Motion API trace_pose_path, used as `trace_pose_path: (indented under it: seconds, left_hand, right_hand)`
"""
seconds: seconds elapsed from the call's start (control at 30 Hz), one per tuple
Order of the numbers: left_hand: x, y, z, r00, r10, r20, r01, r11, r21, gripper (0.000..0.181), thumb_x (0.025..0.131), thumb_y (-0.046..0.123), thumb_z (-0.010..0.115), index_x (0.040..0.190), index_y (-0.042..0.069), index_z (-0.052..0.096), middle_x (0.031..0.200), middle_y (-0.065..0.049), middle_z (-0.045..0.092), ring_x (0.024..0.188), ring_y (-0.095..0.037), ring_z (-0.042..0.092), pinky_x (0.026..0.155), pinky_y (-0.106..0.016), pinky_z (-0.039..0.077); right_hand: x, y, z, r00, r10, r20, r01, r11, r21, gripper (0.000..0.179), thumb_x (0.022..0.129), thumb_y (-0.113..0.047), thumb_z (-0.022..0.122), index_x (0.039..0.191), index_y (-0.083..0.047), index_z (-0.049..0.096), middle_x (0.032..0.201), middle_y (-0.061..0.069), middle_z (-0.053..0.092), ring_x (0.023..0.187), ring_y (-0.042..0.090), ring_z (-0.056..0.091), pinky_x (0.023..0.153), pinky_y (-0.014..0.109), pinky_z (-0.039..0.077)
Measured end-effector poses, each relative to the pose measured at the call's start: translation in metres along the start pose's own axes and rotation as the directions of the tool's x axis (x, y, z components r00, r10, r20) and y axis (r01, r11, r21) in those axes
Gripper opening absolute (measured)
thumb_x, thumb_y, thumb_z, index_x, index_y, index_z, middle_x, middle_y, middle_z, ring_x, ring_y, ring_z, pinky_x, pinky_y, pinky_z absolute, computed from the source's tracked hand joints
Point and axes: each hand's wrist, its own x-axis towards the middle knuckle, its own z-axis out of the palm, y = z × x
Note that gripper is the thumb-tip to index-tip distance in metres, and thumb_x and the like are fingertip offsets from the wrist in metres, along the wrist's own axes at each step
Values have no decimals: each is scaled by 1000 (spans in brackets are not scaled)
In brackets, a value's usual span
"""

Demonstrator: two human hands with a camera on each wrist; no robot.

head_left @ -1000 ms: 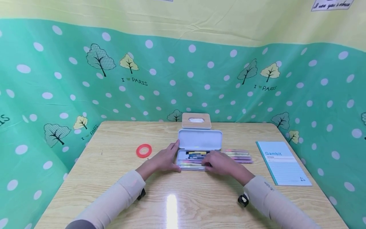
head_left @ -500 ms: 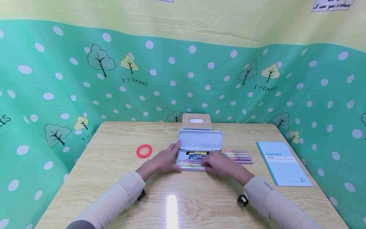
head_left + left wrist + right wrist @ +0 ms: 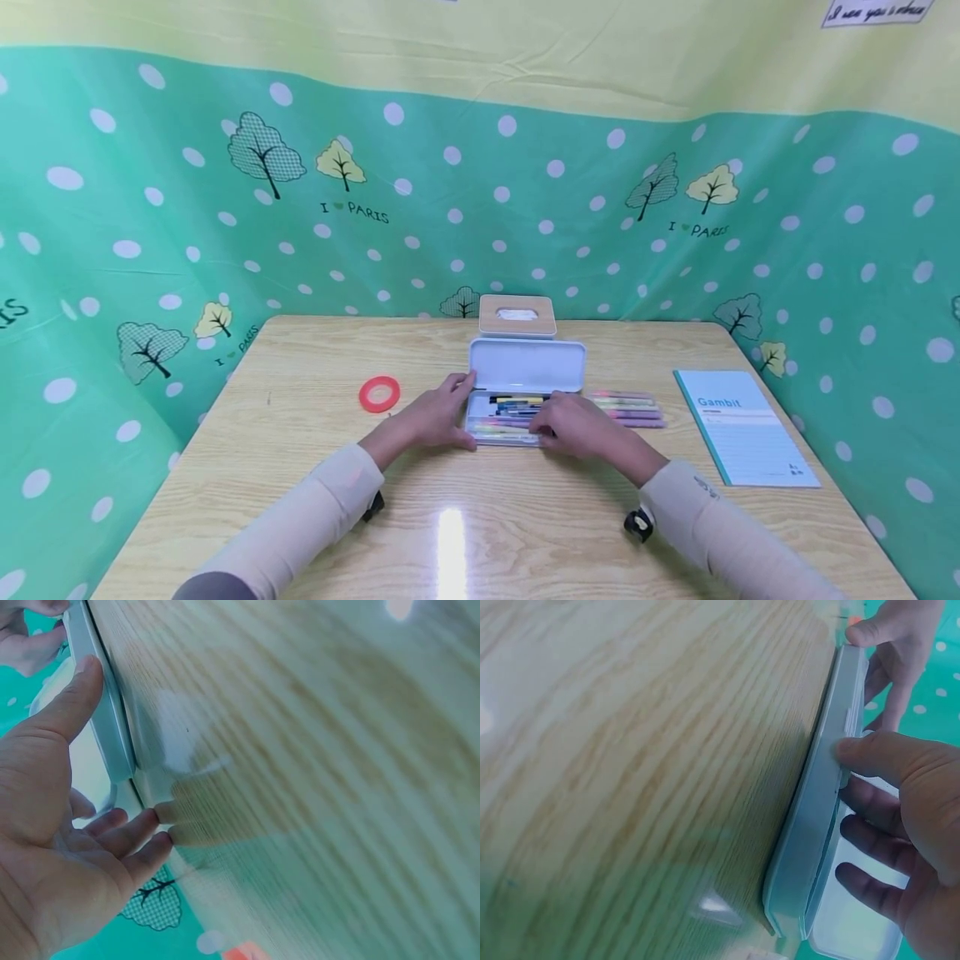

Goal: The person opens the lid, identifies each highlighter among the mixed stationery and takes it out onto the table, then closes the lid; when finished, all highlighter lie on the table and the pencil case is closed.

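- While its pale, smooth lid point(image 3: 527, 365) stands raised at the back, the shallow, round-cornered pen case point(image 3: 480, 406) sits on the glossy wood-grained table point(image 3: 322, 358), slim pens point(image 3: 517, 410) lying lengthwise inside.
- More slim coloured pens point(image 3: 637, 412) lie to its right, a flat red ring point(image 3: 363, 396) to its left, a wood-topped tissue box point(image 3: 516, 308) behind; the right hand hides part of the case.
- Left hand point(image 3: 438, 415): thumb and fingers spread around the left end, thumb touching the front wall.
- Right hand point(image 3: 577, 427): thumb against the front wall, fingers bent over the rim; cannot tell whether they pinch anything.
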Motion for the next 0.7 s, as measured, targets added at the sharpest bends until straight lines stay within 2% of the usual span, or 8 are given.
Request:
trace_pose_path:
  seconds: [0.23, 0.43, 0.7]
  left_hand:
    - [1, 0, 0, 1000, -9, 12, 9, 1000, -1, 125, 77, 56, 84, 166, 14, 6, 167, -12, 26, 137, -33, 52, 117, -46, 43]
    - [2, -1, 1, 1000, -6, 10, 6, 1000, 3, 126, 77, 58, 83, 166, 14, 6, 167, -12, 26, 136, -32, 52, 117, -45, 43]
    - [0, 0, 0, 1000, -8, 4, 8, 1000, 1, 126, 76, 58, 84, 165, 14, 6, 166, -12, 27, 134, -31, 53, 117, -45, 44]
  right_hand:
    - [-1, 0, 0, 1000, 11, 2, -11, 1000, 7, 15, 90, -24, 76, 104, -26, 79, 92, -12, 75, 81, 9, 53, 70, 25, 46]
    - [-2, 2, 1, 1000, -1, -11, 1, 999, 33, 16, 90, -23, 77, 106, -25, 80, 94, -12, 75, 84, 8, 54, 73, 27, 47]
    - [-14, 13, -1, 990, -37, -140, 44, 998, 45, 17, 91, -20, 76, 107, -23, 82, 99, -9, 78, 90, 12, 63, 75, 27, 52]
